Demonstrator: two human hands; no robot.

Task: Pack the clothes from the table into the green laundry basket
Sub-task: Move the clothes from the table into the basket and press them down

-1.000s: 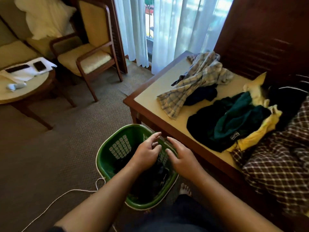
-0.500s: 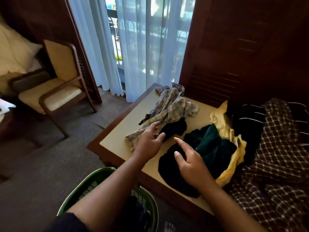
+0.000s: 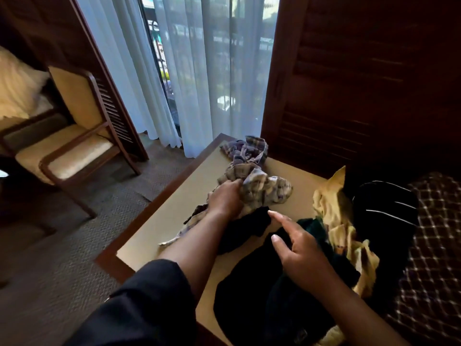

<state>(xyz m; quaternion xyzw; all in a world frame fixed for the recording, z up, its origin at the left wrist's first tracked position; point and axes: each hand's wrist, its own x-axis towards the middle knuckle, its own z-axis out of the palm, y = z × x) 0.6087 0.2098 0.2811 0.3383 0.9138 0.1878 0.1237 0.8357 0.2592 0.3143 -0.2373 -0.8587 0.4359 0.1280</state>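
Two hands: left hand (image 3: 225, 199) clutches plaid shirt (image 3: 264, 188), right hand (image 3: 299, 253) hovers splayed.

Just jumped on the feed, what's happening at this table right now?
A person is working through clothes on the table. The left hand grips the crumpled light plaid shirt, which lies on the tabletop. The right hand is open, fingers spread above the black garment. A yellow garment and a striped black garment lie further right. The green basket is out of view.
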